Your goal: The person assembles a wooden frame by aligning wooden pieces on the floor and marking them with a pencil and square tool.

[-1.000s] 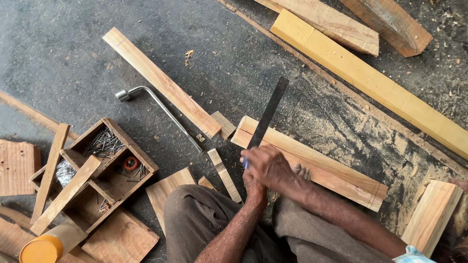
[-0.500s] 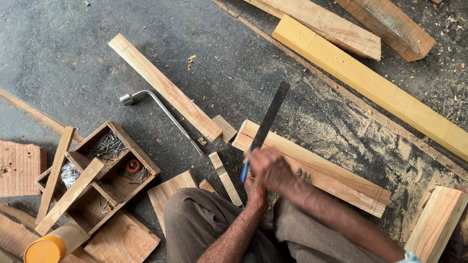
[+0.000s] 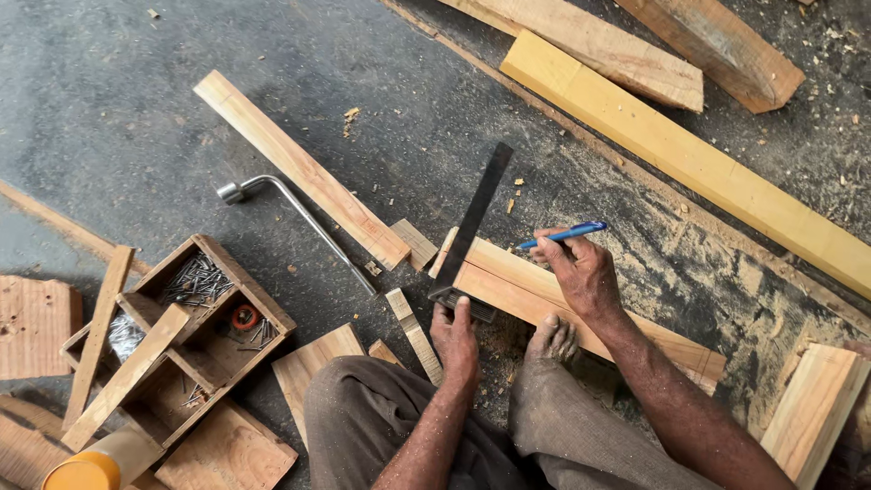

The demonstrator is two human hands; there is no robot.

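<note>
Square (image 3: 472,227) is pressed by the left hand (image 3: 456,340) against the near end of the plank (image 3: 544,295) on the floor, blue pen (image 3: 562,235) pinched in the right hand (image 3: 585,272); stock should be kept seated flush against the plank's edge.

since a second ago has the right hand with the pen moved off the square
Yes. The right hand, holding the blue pen, has shifted right along the board, away from the square, which the left hand now holds.
</note>
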